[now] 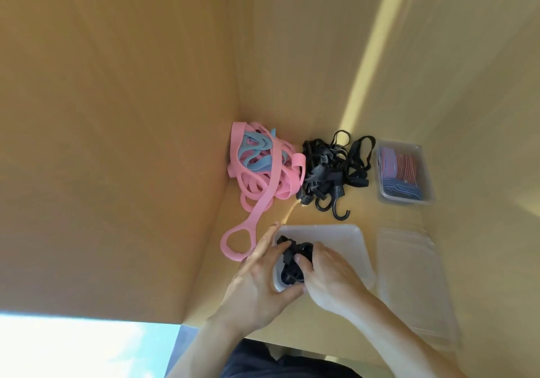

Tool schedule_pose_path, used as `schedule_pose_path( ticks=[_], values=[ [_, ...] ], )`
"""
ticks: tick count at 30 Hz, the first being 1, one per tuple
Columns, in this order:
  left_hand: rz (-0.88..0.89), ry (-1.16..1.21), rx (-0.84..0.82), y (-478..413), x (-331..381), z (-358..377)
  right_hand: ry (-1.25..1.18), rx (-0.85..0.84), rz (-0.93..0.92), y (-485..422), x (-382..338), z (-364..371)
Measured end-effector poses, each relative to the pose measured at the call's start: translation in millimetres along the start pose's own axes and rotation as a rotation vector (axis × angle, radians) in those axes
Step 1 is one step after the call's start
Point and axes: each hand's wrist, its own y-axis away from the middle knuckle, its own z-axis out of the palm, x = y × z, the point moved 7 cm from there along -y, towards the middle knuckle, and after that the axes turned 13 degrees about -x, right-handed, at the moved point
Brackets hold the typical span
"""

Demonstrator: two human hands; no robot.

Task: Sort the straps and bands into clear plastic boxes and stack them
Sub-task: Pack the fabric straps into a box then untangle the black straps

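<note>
A clear plastic box (336, 237) lies on the wooden shelf in front of me. Inside its near left corner is a bundle of black straps (292, 256). My left hand (257, 278) holds the box's left rim, fingers stretched along the edge and thumb under the corner. My right hand (327, 275) grips the black straps inside the box. Behind the box, a tangle of pink and blue bands (260, 167) fills the corner, one pink loop trailing toward my left hand. A heap of black hooked straps (333, 170) lies to its right.
A small clear box (404, 173) holding red and blue patterned bands sits at the back right. Another clear box or lid (409, 284) lies to the right of the one I work in. Wooden walls close in on the left and behind.
</note>
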Motion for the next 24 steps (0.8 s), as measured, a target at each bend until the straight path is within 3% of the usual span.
schedule_pose_path(
  ticks=[7,11,19,21,24],
  values=[
    [0.039,-0.090,-0.038,-2,8,-1,-0.369,-0.117,0.000,-16,-1,-8],
    [-0.007,-0.246,-0.104,3,4,5,-0.271,-0.115,-0.021,-19,3,-11],
    [-0.046,-0.468,-0.201,5,5,9,-0.391,-0.270,-0.097,-3,8,-28],
    [-0.051,-0.509,-0.226,4,6,9,-0.355,-0.183,-0.132,0,10,-52],
    [-0.081,-0.509,-0.245,4,6,7,-0.438,0.180,-0.195,-2,12,-109]
  ],
)
